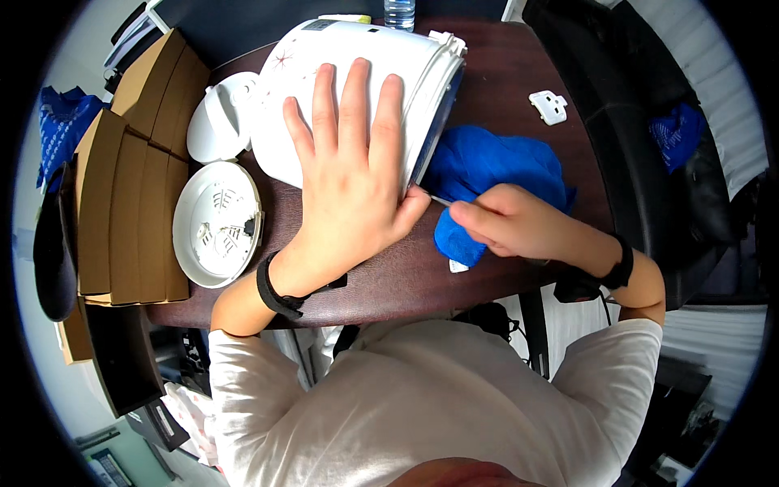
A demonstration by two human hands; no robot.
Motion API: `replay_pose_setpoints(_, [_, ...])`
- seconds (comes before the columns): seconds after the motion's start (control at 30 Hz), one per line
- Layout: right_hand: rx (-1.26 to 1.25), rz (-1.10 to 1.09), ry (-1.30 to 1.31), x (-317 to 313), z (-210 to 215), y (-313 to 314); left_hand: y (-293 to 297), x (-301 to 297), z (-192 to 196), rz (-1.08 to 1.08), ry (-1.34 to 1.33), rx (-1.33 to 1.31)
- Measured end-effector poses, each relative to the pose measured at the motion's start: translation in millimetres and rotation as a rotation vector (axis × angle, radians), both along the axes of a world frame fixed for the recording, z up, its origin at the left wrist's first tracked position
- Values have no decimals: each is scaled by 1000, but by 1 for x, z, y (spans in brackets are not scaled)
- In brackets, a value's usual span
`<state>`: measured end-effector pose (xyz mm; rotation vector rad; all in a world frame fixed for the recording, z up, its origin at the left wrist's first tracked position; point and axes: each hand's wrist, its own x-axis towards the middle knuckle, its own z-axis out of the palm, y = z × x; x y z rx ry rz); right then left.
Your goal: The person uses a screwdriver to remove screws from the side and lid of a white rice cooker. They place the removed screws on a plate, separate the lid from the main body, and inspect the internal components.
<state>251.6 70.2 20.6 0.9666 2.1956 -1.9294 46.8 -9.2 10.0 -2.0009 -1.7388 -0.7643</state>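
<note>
A rounded white appliance housing (280, 89) lies on its side on the table, its dark open rim facing right. My left hand (349, 162) rests flat on it with fingers spread, the thumb by the rim's near corner. In my closed right hand (519, 223) is a thin tool with a metal shaft (439, 200), much like a screwdriver; its handle is hidden in the fist. The shaft's tip meets the housing's near corner, beside my left thumb. A crumpled blue cloth (495, 162) lies beyond and under my right hand.
Left of the housing are a white round lid (213, 134) and a shallow white round part with slots (213, 252). Brown cardboard boxes (130, 219) stand at the far left. A small white plastic piece (548, 107) lies right; a water bottle (399, 15) stands behind. A black chair (600, 122) borders the table.
</note>
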Motion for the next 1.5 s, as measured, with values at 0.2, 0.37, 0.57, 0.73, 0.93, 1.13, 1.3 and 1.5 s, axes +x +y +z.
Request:
replay_pose_setpoints(0.2, [1150,36,159,6,-4,-4,2,-1,1,-20,-5,-9])
replay_pose_setpoints(0.37, [1142,53,127,-3,-4,-2,0,-1,0,-17,-2,-15])
replay_pose_setpoints(0.57, [1167,54,122,-5,-1,-2,2,-2,0,-12,8,-9])
replay_pose_setpoints(0.73, [1208,66,107,-7,-1,0,2,-1,0,-13,-4,-9])
replay_pose_setpoints(0.93, [1300,84,129,-11,-2,4,6,0,-3,2,-9,22])
replay_pose_setpoints(1.13, [1065,89,119,-13,-5,10,7,0,-7,20,-15,49])
replay_pose_setpoints(1.3, [685,121,84,-16,2,14,7,1,-8,29,-20,58])
replay_pose_setpoints(1.5, [299,148,12,-17,-7,19,8,2,-8,31,-24,70])
